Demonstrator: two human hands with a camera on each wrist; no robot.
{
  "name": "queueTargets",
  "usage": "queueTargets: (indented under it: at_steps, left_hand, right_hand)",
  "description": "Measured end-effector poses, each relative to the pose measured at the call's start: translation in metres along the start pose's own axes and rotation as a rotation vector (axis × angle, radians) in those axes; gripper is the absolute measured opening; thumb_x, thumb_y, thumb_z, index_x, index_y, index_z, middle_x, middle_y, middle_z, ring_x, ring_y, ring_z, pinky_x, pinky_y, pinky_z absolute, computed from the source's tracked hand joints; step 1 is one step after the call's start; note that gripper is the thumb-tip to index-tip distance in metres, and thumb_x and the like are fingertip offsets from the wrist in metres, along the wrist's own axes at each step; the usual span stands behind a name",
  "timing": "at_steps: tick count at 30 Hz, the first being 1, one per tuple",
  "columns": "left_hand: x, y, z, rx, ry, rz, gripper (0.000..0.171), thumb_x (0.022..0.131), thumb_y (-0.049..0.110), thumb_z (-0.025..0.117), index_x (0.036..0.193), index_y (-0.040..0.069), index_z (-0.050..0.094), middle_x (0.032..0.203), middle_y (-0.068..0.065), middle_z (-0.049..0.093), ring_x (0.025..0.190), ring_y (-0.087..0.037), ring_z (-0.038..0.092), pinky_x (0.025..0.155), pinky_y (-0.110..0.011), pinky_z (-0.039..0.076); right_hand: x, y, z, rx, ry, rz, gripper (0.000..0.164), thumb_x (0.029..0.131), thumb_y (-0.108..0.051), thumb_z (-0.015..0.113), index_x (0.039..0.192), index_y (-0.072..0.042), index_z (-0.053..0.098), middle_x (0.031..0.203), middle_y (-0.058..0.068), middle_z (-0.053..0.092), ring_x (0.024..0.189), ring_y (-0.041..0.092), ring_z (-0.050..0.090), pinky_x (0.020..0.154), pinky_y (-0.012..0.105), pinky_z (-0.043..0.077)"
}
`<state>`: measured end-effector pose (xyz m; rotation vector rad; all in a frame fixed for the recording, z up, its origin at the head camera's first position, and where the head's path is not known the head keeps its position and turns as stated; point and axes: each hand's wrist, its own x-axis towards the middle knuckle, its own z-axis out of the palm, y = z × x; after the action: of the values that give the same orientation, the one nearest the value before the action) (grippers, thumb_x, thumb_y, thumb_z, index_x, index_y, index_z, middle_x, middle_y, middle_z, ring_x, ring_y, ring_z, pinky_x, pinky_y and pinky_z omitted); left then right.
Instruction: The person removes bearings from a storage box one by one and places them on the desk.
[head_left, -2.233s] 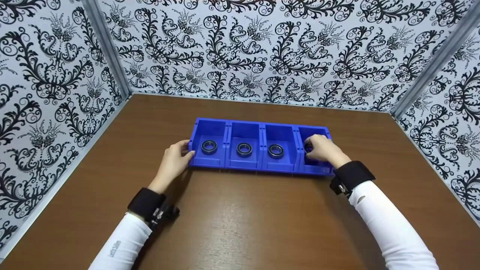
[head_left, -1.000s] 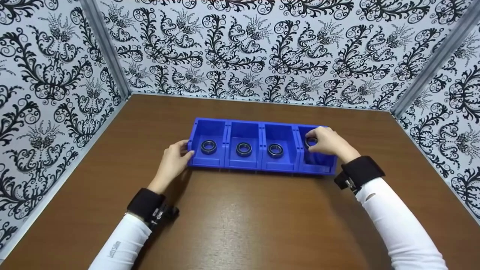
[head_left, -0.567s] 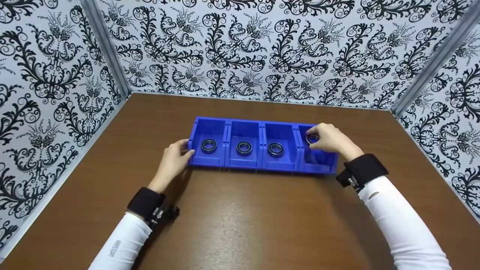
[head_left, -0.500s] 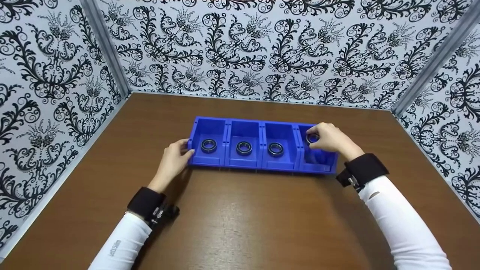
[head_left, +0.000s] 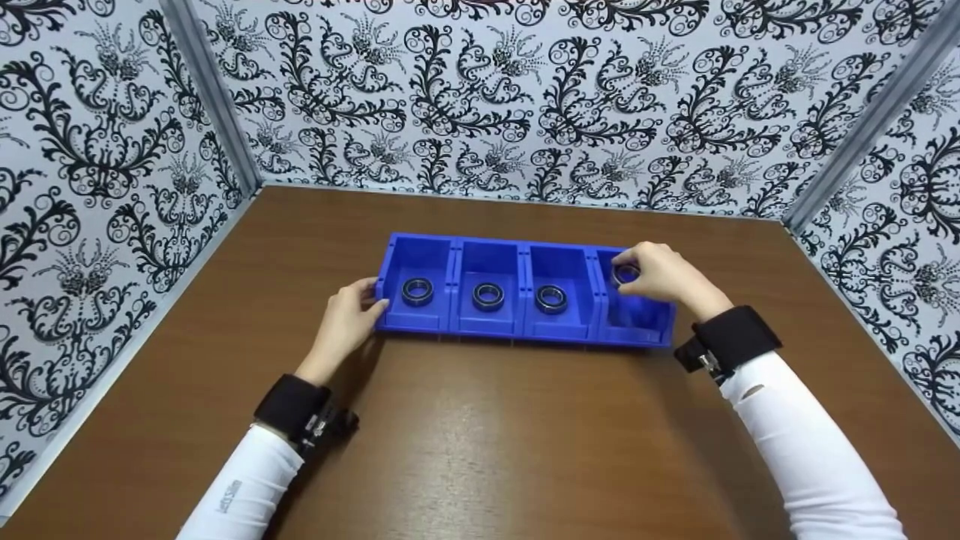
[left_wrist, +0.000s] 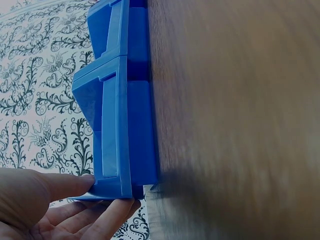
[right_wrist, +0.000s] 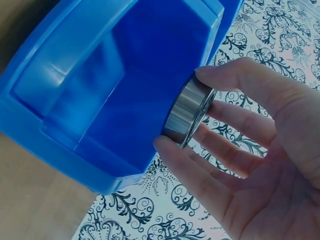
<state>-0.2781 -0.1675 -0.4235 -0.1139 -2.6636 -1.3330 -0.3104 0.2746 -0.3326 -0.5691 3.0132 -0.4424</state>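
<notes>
A blue bin row [head_left: 487, 330] with several compartments sits on the table. My left hand [head_left: 349, 322] grips its left end wall; in the left wrist view the thumb [left_wrist: 70, 186] lies inside the wall and the fingers outside. My right hand [head_left: 660, 277] pinches a ball bearing [right_wrist: 187, 111] by its steel outer rim between thumb and a finger, over the rightmost compartment [right_wrist: 135, 95]. Each of the other compartments holds one dark ring bearing lying flat: the left one [head_left: 418, 292], the second [head_left: 488, 297] and the third [head_left: 551, 299].
The brown wooden table [head_left: 465, 435] reaches in front of and behind the bins. Patterned wall panels [head_left: 480, 97] stand at the back and both sides, joined by grey corner posts [head_left: 214, 97]. A black strap with a small camera is on each wrist.
My right hand has risen out of the rightmost compartment, bringing the bearing up with it, and has shifted slightly right. My left hand has stayed on the bin's left end.
</notes>
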Motion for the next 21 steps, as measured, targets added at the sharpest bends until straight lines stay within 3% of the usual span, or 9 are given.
queueTargets:
  at_steps: [8,21]
  left_hand:
    - [-0.0003,0.0010,0.0007,-0.008,-0.010,-0.009,0.045,0.098,0.004,0.063,0.139,-0.013,0.054,0.133,-0.033,0.064,0.125,-0.043,0.066,0.108,-0.052,0.053]
    - [-0.0001,0.0008,0.0000,-0.008,-0.010,-0.012,0.045,0.098,0.004,0.063,0.138,-0.013,0.054,0.132,-0.034,0.064,0.124,-0.043,0.066,0.108,-0.052,0.053]
  right_hand:
    - [-0.0019,-0.0058,-0.0016,0.011,-0.009,0.006,0.052,0.081,-0.010,0.071,0.129,0.008,0.066,0.124,0.029,0.070,0.103,0.036,0.065,0.091,0.053,0.055]
    - [-0.0088,-0.0096,-0.0085,0.000,-0.003,0.013,0.052,0.080,-0.011,0.072,0.128,0.006,0.067,0.120,0.026,0.071,0.094,0.030,0.061,0.079,0.040,0.051]
